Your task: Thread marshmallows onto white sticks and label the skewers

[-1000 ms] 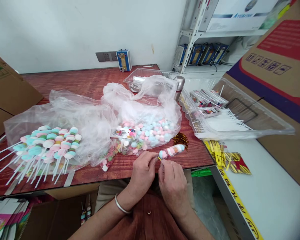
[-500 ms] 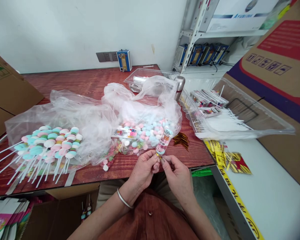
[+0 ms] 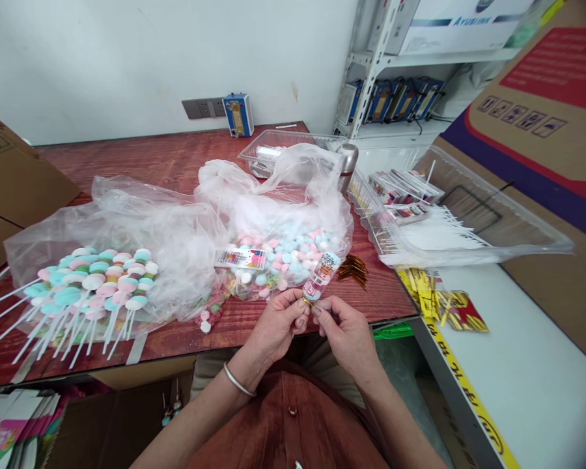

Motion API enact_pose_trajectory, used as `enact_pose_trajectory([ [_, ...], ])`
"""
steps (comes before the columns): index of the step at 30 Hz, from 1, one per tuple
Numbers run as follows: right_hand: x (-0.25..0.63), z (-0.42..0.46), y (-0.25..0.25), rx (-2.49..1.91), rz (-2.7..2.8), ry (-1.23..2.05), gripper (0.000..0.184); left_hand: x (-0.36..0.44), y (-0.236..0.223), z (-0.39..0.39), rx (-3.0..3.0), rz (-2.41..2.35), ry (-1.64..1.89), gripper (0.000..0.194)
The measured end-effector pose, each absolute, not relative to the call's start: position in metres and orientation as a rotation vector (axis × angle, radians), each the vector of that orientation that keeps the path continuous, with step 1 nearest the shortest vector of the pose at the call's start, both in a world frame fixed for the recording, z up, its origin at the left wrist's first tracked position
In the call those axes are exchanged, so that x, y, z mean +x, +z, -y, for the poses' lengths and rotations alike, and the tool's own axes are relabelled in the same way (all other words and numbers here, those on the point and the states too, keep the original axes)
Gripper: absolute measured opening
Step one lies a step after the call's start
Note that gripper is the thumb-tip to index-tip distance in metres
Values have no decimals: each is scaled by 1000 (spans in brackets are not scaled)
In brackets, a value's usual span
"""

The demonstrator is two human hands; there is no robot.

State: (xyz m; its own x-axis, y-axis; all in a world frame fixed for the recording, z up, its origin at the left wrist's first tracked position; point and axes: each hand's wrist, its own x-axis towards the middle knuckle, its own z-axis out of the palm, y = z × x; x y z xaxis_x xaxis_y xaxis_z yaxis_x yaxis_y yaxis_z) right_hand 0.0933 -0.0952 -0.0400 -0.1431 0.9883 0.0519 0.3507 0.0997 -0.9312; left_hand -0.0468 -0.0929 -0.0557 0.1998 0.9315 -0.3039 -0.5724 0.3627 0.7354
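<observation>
Near the table's front edge, my left hand is closed on the neck of a marshmallow lollipop in a printed wrapper, its wrapped head tilted up and to the right. A gold twist tie circles that neck. My right hand is closed at the tie's end, thumb and forefinger pinched together; the lollipop's stick is hidden by the hands. Just beyond lies an open plastic bag of loose pastel marshmallows. A small pile of gold-brown twist ties sits to the right of the wrapper.
Several unwrapped marshmallow sticks lie on plastic at left. A clear tray of white sticks and printed wrappers stands at right, beside a steel flask. Gold tie bundles rest on the white surface. Cardboard boxes flank the table.
My hands stay together at the neck of the wrapped lollipop, and my right fingers have shifted slightly at the gold tie. The whole view has moved a little.
</observation>
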Motion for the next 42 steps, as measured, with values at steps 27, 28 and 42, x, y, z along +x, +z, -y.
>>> enact_pose_trajectory([
  [27,69,100,-55,-1191,1073,1316,22,-45,-49,101,1384,-1385,1298,14],
  [28,69,100,-55,-1188,1058,1329,23,-45,-49,101,1379,-1370,1303,14],
  [42,89,101,-35,-1193,1878,511,16,-60,-44,97,1145,-826,1185,33],
])
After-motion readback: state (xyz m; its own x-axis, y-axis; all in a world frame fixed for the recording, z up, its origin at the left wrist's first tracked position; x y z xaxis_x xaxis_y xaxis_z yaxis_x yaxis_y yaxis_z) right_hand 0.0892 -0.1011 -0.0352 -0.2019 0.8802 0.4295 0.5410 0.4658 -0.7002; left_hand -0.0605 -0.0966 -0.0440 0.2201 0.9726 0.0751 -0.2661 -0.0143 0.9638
